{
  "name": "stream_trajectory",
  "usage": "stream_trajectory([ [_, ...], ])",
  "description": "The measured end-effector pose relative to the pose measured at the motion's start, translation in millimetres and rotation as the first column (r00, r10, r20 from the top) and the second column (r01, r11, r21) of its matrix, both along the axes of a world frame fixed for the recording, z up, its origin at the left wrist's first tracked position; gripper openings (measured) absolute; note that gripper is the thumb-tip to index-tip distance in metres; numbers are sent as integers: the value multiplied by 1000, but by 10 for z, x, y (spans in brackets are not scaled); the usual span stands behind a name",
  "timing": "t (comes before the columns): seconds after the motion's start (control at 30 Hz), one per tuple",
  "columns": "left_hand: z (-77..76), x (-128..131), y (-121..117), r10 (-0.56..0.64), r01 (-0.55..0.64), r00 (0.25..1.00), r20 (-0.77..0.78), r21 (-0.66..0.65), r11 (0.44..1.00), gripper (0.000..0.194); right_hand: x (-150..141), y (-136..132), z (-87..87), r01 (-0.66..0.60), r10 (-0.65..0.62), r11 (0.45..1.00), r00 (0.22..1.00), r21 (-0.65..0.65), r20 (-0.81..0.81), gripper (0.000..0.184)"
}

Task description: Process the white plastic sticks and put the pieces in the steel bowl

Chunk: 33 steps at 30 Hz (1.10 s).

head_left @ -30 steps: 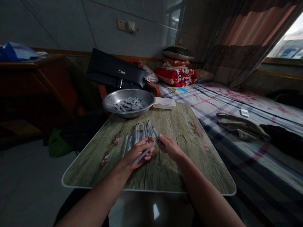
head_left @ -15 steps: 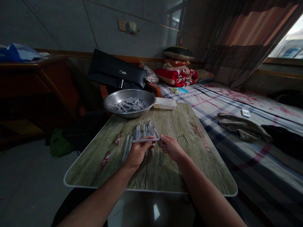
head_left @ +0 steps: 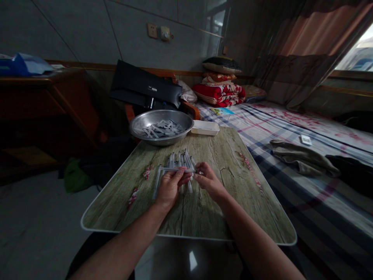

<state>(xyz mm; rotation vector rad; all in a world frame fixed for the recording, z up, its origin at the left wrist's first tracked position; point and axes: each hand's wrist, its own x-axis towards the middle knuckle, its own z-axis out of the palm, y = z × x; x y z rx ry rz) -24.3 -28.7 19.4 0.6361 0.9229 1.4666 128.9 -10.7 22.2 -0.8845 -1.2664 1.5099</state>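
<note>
Plastic tube (head_left: 176,169) was pinched betw. L hand (head_left: 169,188) & R hand (head_left: 208,181); more tubes (head_left: 183,160) lay just past them on worktop (head_left: 122,210), steel bowl (head_left: 161,140) at far edge.

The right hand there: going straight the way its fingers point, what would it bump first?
The right hand would likely meet the end of the plastic tube in the left hand first; depth is unclear.

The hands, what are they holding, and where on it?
A thin plastic tube: the left hand grips it near the middle, and the right hand seems to pinch its end.
</note>
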Motion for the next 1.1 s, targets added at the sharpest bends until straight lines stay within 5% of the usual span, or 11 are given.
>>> stream_trajectory([
  [0.1,0,6,-14,-21,21,1000,-20,12,1000,41,6,20,-33,-22,26,997,998,-69,56,36],
  [0.23,-7,12,-24,-31,33,998,-55,23,999,39,0,50,-69,-31,39,998,984,-49,174,53],
  [0.43,-25,-12,9,-3,4,999,-43,42,999,40,-3,19,-30,-50,49,993,999,-102,-11,42],
  [0.63,-23,-2,-2,-23,25,998,-55,32,999,40,10,54,-62,-45,55,989,996,-138,69,43],
  [0.8,-14,-11,10,7,-5,998,-61,27,1000,42,13,19,-12,-78,67,989,994,-126,-89,37],
  [1.1,-20,-12,-5,-13,16,998,-65,40,999,40,11,42,-48,-71,73,989,997,-133,14,39],
])
